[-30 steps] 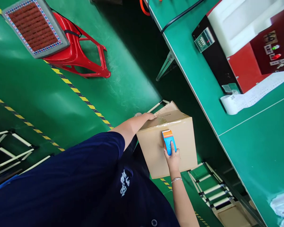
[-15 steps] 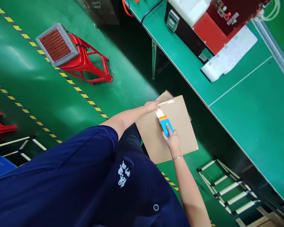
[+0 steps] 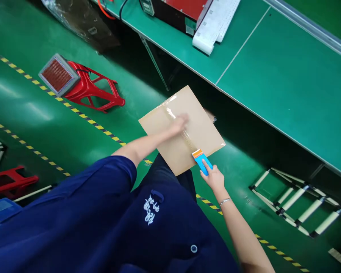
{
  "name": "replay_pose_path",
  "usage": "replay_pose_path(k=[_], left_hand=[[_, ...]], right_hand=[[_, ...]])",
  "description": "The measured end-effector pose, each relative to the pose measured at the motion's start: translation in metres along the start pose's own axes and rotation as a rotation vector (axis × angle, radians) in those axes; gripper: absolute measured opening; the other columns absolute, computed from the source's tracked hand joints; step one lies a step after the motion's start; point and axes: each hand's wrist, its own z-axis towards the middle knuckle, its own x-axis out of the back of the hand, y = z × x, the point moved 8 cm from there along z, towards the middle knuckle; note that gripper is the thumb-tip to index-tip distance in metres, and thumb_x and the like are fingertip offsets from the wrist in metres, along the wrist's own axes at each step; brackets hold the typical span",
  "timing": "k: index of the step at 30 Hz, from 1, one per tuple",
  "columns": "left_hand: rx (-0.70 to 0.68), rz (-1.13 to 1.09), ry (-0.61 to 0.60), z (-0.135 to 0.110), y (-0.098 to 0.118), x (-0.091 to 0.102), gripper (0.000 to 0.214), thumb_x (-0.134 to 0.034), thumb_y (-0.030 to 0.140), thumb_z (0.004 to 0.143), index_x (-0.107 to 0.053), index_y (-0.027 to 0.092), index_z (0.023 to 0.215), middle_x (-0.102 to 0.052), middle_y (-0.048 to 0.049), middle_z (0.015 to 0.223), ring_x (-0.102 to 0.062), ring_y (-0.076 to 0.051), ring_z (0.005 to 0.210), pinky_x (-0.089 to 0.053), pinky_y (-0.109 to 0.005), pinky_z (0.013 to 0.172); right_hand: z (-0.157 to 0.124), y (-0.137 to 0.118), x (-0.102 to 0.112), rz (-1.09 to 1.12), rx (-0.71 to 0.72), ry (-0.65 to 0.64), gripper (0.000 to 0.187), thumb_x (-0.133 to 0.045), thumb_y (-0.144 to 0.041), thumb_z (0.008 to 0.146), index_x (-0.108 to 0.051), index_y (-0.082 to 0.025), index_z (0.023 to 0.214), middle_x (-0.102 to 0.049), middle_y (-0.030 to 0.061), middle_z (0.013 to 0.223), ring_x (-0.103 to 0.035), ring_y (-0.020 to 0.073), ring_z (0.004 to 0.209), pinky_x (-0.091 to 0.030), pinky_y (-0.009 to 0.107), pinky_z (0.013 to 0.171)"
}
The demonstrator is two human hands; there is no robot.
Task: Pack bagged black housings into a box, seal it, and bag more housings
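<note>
A closed brown cardboard box (image 3: 199, 125) rests on my lap, a strip of clear tape running across its top. My right hand (image 3: 214, 178) grips a blue and orange tape dispenser (image 3: 201, 160) at the box's near edge. My left hand (image 3: 179, 123) lies on the top of the box over the taped seam; it is blurred by motion, with the fingers seeming flat. A bracelet sits on my right wrist.
A green workbench (image 3: 272, 72) runs along the right, carrying a red and black machine (image 3: 176, 9) and a white label roll (image 3: 213, 24). A red stool with a woven cushion (image 3: 82, 83) stands on the green floor. A roller rack (image 3: 298, 201) sits under the bench.
The dispenser has travelled from the box's far edge to its near edge, leaving tape along the top. My left hand slid from the far edge onto the taped seam. The camera tilted.
</note>
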Motion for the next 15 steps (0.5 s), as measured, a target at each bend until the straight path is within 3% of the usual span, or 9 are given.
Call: replay_pose_path(k=[2,3,5,9,15], left_hand=[[-0.172,-0.004,-0.077,-0.015,0.065,-0.043,0.056,-0.039,0.037,0.1,-0.04,0.021,0.154,-0.038,-0.0082,0.162,-0.032,-0.024,0.151,-0.024,-0.041,0.124],[-0.229,0.004,-0.092,-0.021,0.088,-0.061,0.057,-0.037,0.038,0.101,-0.039,0.022,0.155,-0.037,-0.008,0.163,-0.031,-0.026,0.151,-0.022,-0.045,0.124],[-0.266,0.013,-0.11,-0.028,0.108,-0.086,0.061,-0.038,0.042,0.1,-0.034,0.021,0.157,-0.033,-0.0092,0.164,-0.028,-0.028,0.152,-0.018,-0.051,0.125],[-0.283,0.063,-0.099,-0.023,0.103,-0.103,0.068,-0.037,0.046,0.099,-0.028,0.017,0.16,-0.027,-0.0114,0.166,-0.023,-0.031,0.154,-0.011,-0.056,0.125],[-0.263,0.138,-0.112,-0.02,0.101,-0.099,0.068,-0.035,0.045,0.099,-0.027,0.016,0.16,-0.025,-0.013,0.166,-0.021,-0.032,0.154,-0.012,-0.057,0.124]], right_hand=[[-0.009,0.002,-0.008,0.029,0.014,-0.009,0.06,-0.049,-0.055,0.099,-0.033,-0.042,0.155,-0.054,0.008,0.101,-0.056,0.0142,0.082,-0.03,0.021,0.062],[-0.017,0.008,-0.015,0.039,0.007,-0.017,0.06,-0.048,-0.055,0.099,-0.032,-0.042,0.155,-0.054,0.0082,0.101,-0.057,0.0146,0.083,-0.031,0.021,0.063],[-0.042,0.025,-0.034,0.049,0.005,-0.058,0.059,-0.049,-0.053,0.099,-0.034,-0.042,0.155,-0.054,0.0085,0.102,-0.057,0.0151,0.085,-0.033,0.02,0.064],[-0.084,0.057,-0.066,0.031,0.072,-0.155,0.052,-0.049,-0.05,0.1,-0.04,-0.043,0.151,-0.056,0.0098,0.106,-0.057,0.0169,0.092,-0.037,0.019,0.068],[-0.078,0.066,-0.068,0.052,0.074,-0.169,0.056,-0.046,-0.048,0.101,-0.031,-0.043,0.155,-0.055,0.0099,0.109,-0.059,0.0184,0.093,-0.042,0.021,0.071]])
